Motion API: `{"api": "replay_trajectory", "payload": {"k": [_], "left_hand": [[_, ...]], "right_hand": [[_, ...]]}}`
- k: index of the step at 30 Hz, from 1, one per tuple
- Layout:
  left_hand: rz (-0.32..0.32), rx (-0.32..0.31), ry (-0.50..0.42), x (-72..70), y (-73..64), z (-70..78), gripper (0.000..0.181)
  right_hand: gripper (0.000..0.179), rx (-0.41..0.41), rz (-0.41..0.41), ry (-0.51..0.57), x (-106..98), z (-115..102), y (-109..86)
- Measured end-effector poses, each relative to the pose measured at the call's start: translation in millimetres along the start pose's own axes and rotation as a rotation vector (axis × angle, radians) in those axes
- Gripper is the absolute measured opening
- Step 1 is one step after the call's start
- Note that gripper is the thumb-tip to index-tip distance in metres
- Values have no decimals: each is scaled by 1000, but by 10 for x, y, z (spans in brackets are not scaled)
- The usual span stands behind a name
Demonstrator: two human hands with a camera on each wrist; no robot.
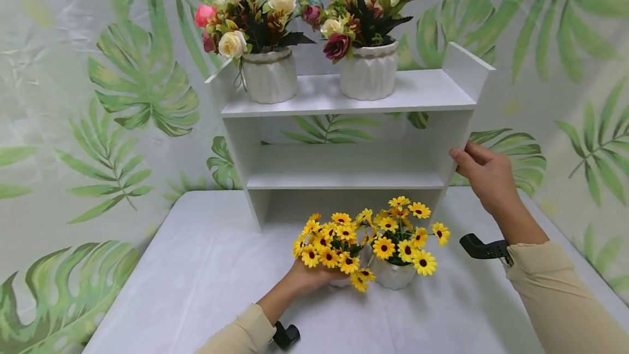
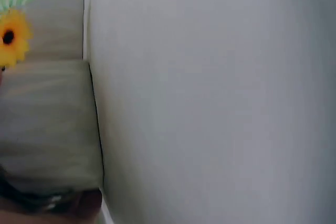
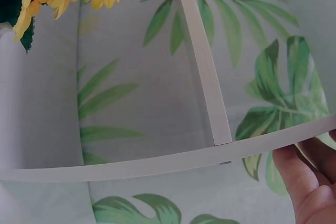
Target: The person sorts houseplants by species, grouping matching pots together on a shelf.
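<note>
A white shelf unit point(image 1: 344, 165) with an upper and a middle board stands on the table. My right hand point(image 1: 486, 173) pinches the edge of its right side panel point(image 3: 131, 166), thumb on the near side, as the right wrist view also shows. My left hand point(image 1: 309, 277) is at the pot of the left yellow daisy plant point(image 1: 329, 242), its fingers mostly hidden by the blooms. Only a sliver of that white pot shows beside the hand. Touching its blooms on the right is a second yellow daisy plant point(image 1: 405, 236) in a white ribbed pot point(image 1: 395, 276).
On the top board stand two white pots, the left pot point(image 1: 271, 78) and the right pot point(image 1: 369, 72), both holding mixed roses. A leaf-patterned cloth point(image 1: 147, 81) hangs behind. The white tabletop point(image 1: 196, 266) spreads in front of and beside the shelf.
</note>
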State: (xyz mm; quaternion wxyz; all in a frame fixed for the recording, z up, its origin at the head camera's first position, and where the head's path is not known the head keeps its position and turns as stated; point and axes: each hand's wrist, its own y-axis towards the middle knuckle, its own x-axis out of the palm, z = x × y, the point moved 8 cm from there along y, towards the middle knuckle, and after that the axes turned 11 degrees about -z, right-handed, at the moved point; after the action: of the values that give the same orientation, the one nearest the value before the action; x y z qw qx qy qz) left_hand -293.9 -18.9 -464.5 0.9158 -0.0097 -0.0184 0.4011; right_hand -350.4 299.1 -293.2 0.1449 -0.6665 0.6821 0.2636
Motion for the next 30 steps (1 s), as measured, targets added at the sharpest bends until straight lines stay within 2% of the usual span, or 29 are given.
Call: {"api": "replay_trajectory", "payload": {"k": [1,3,6,8,12,14,15,18,19,21,23,25,26,30], "left_hand": [[17,-5,187,-35,-12,31,61],[56,-8,406,-88,-35,70,63],[84,-5,445,-77,-67,65,62],[173,-69,515,-55,-130,41,65],[382,-286,566,-19,-274,-39,82],[420,-342,580,-8,-292,-56,85],[431,-335,572,-11,-282,-54,85],[383,-271,633,-7,-210,-11,81],[358,-219,631,-12,-183,13,78],[308,-152,570,-51,-151,32,76],[273,-125,502,-125,-150,30,78],[241,-111,433,-209,-156,20,81],[234,-128,422,-251,-170,7,82],[229,-158,478,-380,-221,1,88]], "right_hand": [[64,3,2,0,-2,0,0],[63,8,5,-2,-3,1,0],[62,6,4,-2,10,5,4],[62,6,-3,-7,21,14,5],[62,14,-7,-17,22,19,7],[63,17,-6,-16,22,19,8],[63,13,-4,-10,25,16,8],[64,5,-4,5,28,16,7],[65,4,-3,6,29,17,8],[65,3,-3,7,28,19,10],[65,7,-3,8,24,19,14],[65,11,-1,9,22,19,17],[65,11,-2,10,21,18,18],[65,17,1,6,17,17,18]]}}
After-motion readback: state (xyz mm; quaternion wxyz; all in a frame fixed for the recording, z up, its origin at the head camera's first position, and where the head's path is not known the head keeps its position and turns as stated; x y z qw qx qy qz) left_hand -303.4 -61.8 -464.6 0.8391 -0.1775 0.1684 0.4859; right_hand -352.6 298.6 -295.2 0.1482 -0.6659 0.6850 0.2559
